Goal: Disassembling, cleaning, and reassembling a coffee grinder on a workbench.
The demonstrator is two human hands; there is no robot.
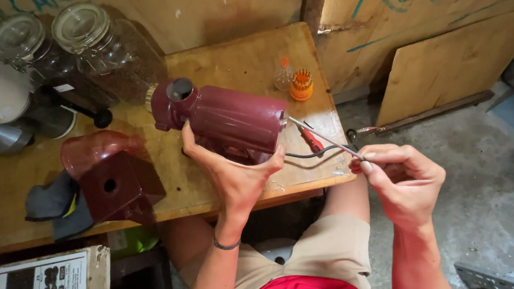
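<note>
Clenched around the dark red motor housing (230, 119), the left hand (235, 177) steadies it at centre frame above the table (244, 60). Right hand (403, 182), centre right, pinches a thin metal rod (324, 138) whose long axis slants up-left into the housing's right end.

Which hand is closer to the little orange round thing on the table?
The right hand is nearer, down to the right of the small orange ridged holder, gripping a thin metal rod. The left hand is lower left, holding the dark red plastic housing.
</note>
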